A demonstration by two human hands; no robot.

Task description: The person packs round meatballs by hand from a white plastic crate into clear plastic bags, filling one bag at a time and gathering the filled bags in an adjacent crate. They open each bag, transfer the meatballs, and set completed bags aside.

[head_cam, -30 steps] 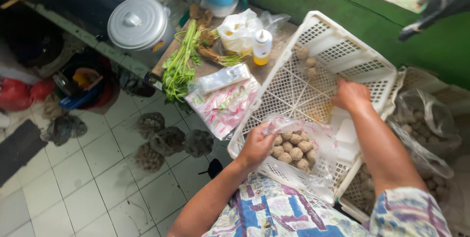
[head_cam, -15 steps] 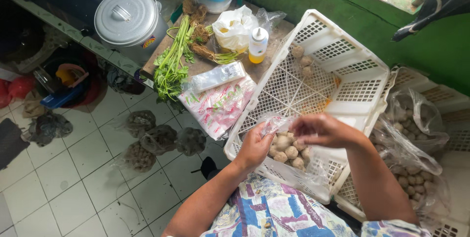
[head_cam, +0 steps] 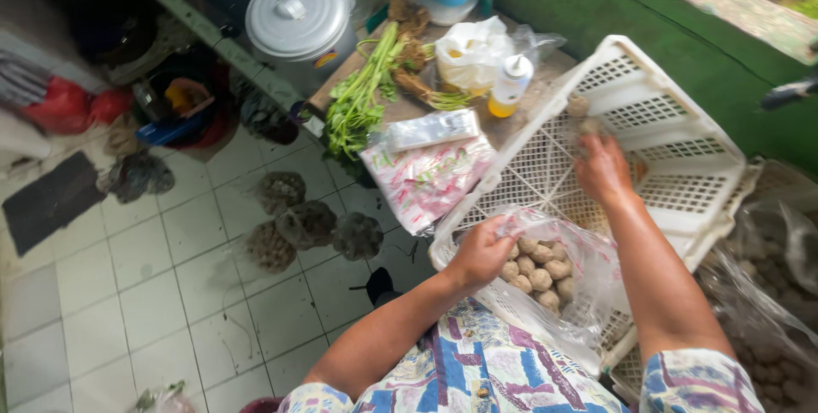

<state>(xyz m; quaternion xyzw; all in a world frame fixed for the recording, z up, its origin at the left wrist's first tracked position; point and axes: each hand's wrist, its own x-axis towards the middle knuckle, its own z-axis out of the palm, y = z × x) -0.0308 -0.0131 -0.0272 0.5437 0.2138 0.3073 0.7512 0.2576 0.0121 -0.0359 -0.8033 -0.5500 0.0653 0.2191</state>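
Note:
A white perforated plastic crate (head_cam: 682, 136) lies tilted in front of me. Inside its near end sits a clear plastic bag (head_cam: 588, 272) filled with several small pale brown balls (head_cam: 538, 264). My left hand (head_cam: 481, 251) grips the bag's rim and holds it apart. My right hand (head_cam: 603, 170) reaches up into the crate toward a few loose balls (head_cam: 581, 108) near its far wall; its fingers are curled and blurred, so what they hold is unclear.
On a small table beyond the crate lie printed plastic packets (head_cam: 426, 176), green stalks (head_cam: 362, 93), a small yellow squeeze bottle (head_cam: 509, 86) and a white bag (head_cam: 473, 51). A lidded metal pot (head_cam: 298, 14) stands left. A green wall (head_cam: 665, 21) runs behind. Dark mesh bundles (head_cam: 307, 221) lie on the tiled floor.
My right hand has left the bag's mouth and moved back up into the crate toward the loose balls. My left hand stays on the bag's rim.

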